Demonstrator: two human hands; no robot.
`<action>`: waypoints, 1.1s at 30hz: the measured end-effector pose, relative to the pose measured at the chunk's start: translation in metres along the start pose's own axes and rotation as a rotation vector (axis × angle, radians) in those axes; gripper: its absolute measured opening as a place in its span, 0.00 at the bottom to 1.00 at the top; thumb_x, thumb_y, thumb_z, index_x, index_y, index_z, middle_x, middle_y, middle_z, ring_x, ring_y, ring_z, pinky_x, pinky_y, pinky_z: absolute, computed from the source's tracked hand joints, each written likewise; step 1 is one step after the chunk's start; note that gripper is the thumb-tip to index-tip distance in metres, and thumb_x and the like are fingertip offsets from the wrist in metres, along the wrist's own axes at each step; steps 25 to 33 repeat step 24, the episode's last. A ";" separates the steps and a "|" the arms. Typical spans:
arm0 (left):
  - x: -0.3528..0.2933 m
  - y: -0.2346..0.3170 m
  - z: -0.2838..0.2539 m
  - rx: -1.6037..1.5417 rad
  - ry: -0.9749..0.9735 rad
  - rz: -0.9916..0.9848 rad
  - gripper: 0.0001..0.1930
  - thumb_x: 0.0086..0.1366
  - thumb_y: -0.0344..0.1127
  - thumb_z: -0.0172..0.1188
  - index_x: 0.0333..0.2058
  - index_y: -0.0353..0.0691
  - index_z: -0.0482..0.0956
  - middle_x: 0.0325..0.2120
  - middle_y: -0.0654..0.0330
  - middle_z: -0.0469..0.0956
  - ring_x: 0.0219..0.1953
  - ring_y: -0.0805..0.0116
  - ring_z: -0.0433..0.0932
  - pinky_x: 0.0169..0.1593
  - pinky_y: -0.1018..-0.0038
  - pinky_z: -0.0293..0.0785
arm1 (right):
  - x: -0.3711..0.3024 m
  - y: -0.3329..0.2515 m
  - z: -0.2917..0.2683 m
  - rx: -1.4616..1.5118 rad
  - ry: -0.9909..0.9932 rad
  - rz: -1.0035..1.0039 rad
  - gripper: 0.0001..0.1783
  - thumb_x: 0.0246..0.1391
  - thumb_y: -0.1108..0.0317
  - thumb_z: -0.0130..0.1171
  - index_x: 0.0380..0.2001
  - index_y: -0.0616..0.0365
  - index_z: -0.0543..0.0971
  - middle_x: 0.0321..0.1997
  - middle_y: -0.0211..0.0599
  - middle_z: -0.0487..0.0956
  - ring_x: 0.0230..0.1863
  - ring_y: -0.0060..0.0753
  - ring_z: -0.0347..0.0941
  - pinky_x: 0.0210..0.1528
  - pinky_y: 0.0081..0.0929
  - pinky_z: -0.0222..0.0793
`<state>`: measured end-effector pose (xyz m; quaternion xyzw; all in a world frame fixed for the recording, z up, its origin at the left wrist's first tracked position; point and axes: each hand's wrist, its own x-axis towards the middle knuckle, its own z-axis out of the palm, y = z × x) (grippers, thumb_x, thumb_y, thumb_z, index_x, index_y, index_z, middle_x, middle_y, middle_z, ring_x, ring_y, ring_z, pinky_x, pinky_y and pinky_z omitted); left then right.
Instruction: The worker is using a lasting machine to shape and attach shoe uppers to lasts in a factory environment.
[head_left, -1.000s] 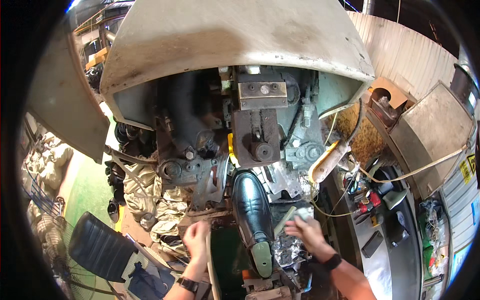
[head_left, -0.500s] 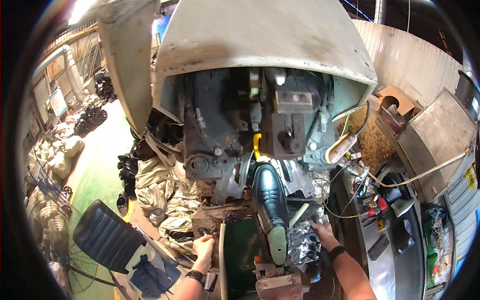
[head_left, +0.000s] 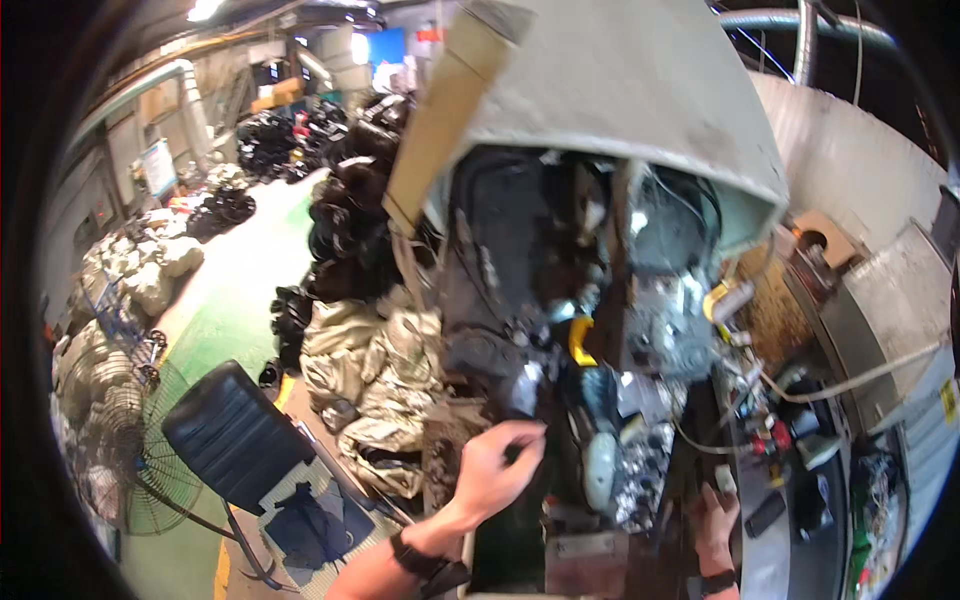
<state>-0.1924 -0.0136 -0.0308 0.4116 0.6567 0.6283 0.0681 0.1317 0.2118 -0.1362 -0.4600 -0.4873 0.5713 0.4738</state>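
Note:
A black leather shoe (head_left: pixel 588 395) points away from me into the machine (head_left: pixel 500 350), its toe beneath a yellow curved part (head_left: pixel 580 342). Its near end shows a pale green form (head_left: pixel 600 470), probably the last inside it. My left hand (head_left: pixel 500 465) is raised just left of the shoe, thumb and forefinger curved apart, with nothing visible between them. Lower right, my right hand (head_left: pixel 715 520) has its fingers closed around a small whitish piece (head_left: pixel 725 478), too blurred to name. Between shoe and right hand lies a crumpled silvery surface (head_left: pixel 643 475).
A large pale hood (head_left: pixel 630 90) covers the machine's top. To the left stand a black chair (head_left: pixel 235 425), a wire fan (head_left: pixel 140 450) and tan sacks (head_left: pixel 375 370). At right, a bench holds a red tool (head_left: pixel 770 438); a hose (head_left: pixel 850 385) crosses above.
My left hand has risen and moved right toward the shoe. My right hand has moved right and down, away from the silvery surface. The view has swung left, and the shoe appears farther right.

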 end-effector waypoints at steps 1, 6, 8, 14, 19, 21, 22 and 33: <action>0.011 0.014 0.020 -0.024 -0.054 0.101 0.08 0.63 0.26 0.64 0.41 0.32 0.83 0.31 0.56 0.84 0.35 0.73 0.82 0.41 0.75 0.77 | -0.016 -0.012 0.002 -0.026 -0.089 -0.002 0.09 0.60 0.73 0.60 0.41 0.61 0.72 0.25 0.32 0.75 0.22 0.24 0.71 0.24 0.24 0.68; 0.042 0.074 0.136 0.080 -0.208 0.336 0.06 0.60 0.31 0.64 0.35 0.36 0.82 0.30 0.51 0.82 0.34 0.52 0.83 0.37 0.63 0.77 | -0.113 -0.082 0.043 0.404 -0.631 0.269 0.36 0.57 0.48 0.68 0.59 0.59 0.68 0.52 0.52 0.80 0.51 0.47 0.79 0.54 0.46 0.75; 0.035 0.079 0.190 0.116 -0.253 0.356 0.06 0.60 0.32 0.63 0.35 0.38 0.82 0.28 0.52 0.82 0.32 0.51 0.82 0.37 0.60 0.77 | -0.139 -0.082 0.038 0.483 -0.732 0.386 0.46 0.51 0.42 0.71 0.64 0.55 0.63 0.66 0.56 0.70 0.62 0.50 0.71 0.62 0.47 0.69; -0.027 0.103 0.312 0.200 -0.383 0.634 0.03 0.58 0.30 0.61 0.29 0.37 0.81 0.24 0.51 0.80 0.30 0.48 0.80 0.39 0.56 0.76 | -0.179 -0.071 -0.015 0.639 -0.388 0.526 0.44 0.55 0.73 0.70 0.67 0.57 0.55 0.59 0.39 0.72 0.56 0.27 0.73 0.58 0.32 0.73; -0.091 0.131 0.388 0.354 -0.520 0.789 0.05 0.54 0.31 0.63 0.30 0.38 0.80 0.27 0.52 0.80 0.35 0.53 0.81 0.50 0.59 0.74 | -0.189 -0.095 -0.082 0.582 -0.151 0.443 0.39 0.51 0.76 0.73 0.62 0.57 0.61 0.49 0.33 0.79 0.45 0.23 0.77 0.47 0.27 0.75; -0.116 0.144 0.416 0.368 -0.579 0.813 0.05 0.54 0.31 0.63 0.30 0.38 0.80 0.27 0.52 0.80 0.35 0.54 0.81 0.50 0.60 0.74 | -0.191 -0.098 -0.116 0.603 -0.084 0.427 0.34 0.52 0.76 0.73 0.58 0.57 0.65 0.46 0.33 0.81 0.42 0.24 0.79 0.43 0.27 0.77; -0.128 0.149 0.428 0.391 -0.605 0.832 0.05 0.54 0.31 0.63 0.30 0.38 0.80 0.27 0.52 0.80 0.35 0.54 0.81 0.51 0.60 0.74 | -0.191 -0.097 -0.133 0.631 -0.077 0.429 0.36 0.52 0.77 0.72 0.60 0.56 0.63 0.48 0.35 0.81 0.45 0.26 0.80 0.44 0.27 0.77; -0.154 0.160 0.452 0.426 -0.606 0.880 0.06 0.52 0.31 0.64 0.30 0.38 0.81 0.27 0.53 0.81 0.37 0.54 0.82 0.54 0.61 0.73 | -0.194 -0.101 -0.166 0.656 -0.061 0.404 0.41 0.52 0.77 0.72 0.65 0.51 0.61 0.51 0.37 0.81 0.48 0.28 0.80 0.47 0.29 0.78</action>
